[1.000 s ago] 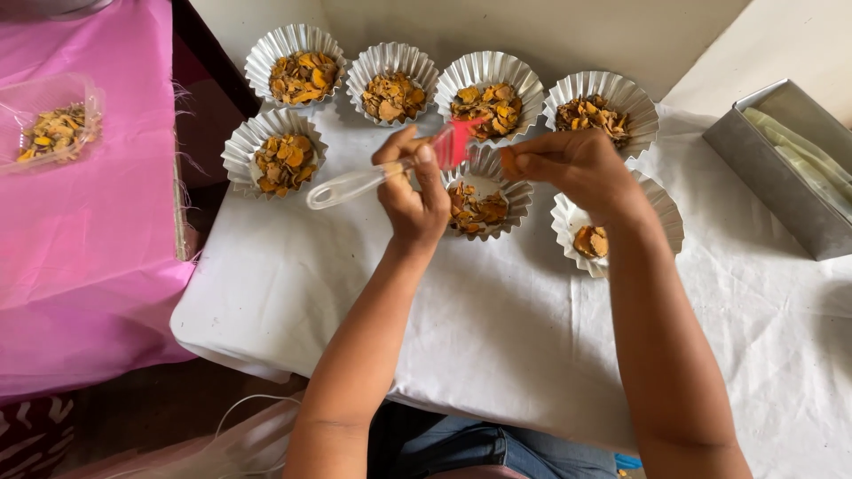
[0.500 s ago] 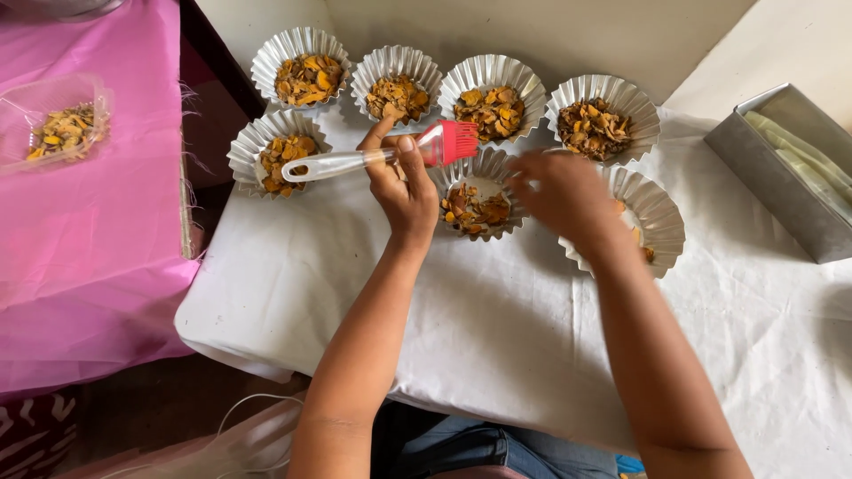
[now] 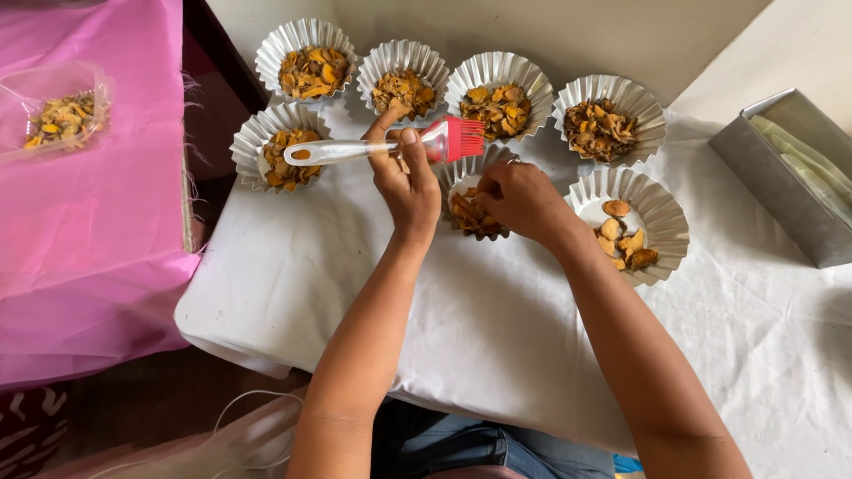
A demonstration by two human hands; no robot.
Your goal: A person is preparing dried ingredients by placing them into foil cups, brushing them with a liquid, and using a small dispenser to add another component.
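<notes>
White cloth-covered table (image 3: pixel 497 355) against a pale wall, pink sheet (image 3: pixel 89 222) alongside with a clear plastic tray (image 3: pixel 53 111) of dried slices; grey metal tin (image 3: pixel 790 177) at right. Left hand (image 3: pixel 404 182) gripping a red-bristled silicone brush (image 3: pixel 382 148) level above seven fluted foil cups; right hand (image 3: pixel 519 200), fingers curled, now dipping into the middle cup (image 3: pixel 470 208) instead of covering the right-hand cup (image 3: pixel 652 208).

A table draped in white cloth (image 3: pixel 497 337) carries seven fluted foil cups (image 3: pixel 598 90) of dried orange slices. A grey metal tin (image 3: pixel 781 173) sits at three o'clock, a pink-covered surface (image 3: pixel 89 231) at nine.
</notes>
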